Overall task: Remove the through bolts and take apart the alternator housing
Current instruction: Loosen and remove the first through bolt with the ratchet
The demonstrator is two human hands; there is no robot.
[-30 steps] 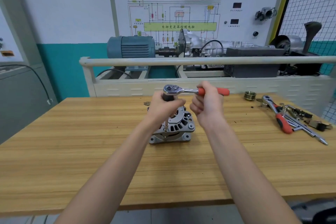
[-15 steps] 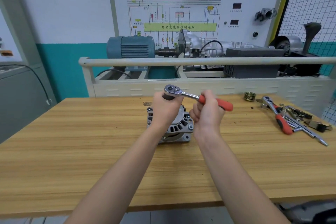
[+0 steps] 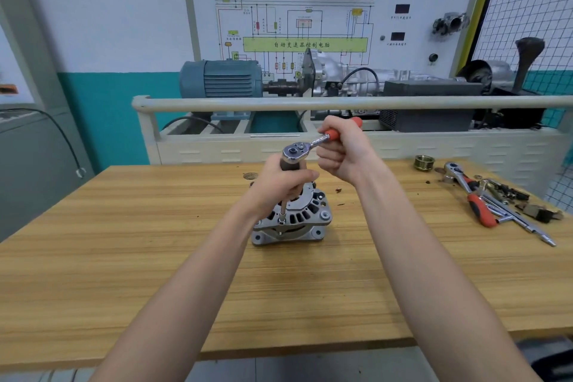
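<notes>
Both forearms reach from the bottom of the frame toward the centre, bare and nearly straight. The left hand (image 3: pixel 279 187) curls its fingers around the dark upright extension bar (image 3: pixel 290 166) just under the ratchet head, so this hand holds the bar. The right hand (image 3: pixel 344 153) is closed around the orange-red grip of the chrome ratchet wrench (image 3: pixel 302 150), and the handle points to the upper right of the frame, with its red end showing above the knuckles.

The thin steel shaft below the left hand goes down to a small socket (image 3: pixel 281 220) that sits on the front edge of the silver cast-aluminium alternator housing (image 3: pixel 305 220). The housing stands in the centre of the frame on the light striped wooden table (image 3: pixel 124 257). It is round, with dark cooling slots around its side and bolt ears at the corners.

At the right edge of the table lie a second ratchet with red and black handle (image 3: pixel 473 200), some loose steel bars and small dark parts. A ribbed brass-coloured pulley (image 3: pixel 424 162) stands near them.

Behind the table, in the upper part of the frame, a white board with a wiring diagram (image 3: pixel 294 25) carries a green band with Chinese characters, which reads "自动变速器控制电脑". A blue-grey ribbed electric motor (image 3: pixel 221 77) stands below it.
</notes>
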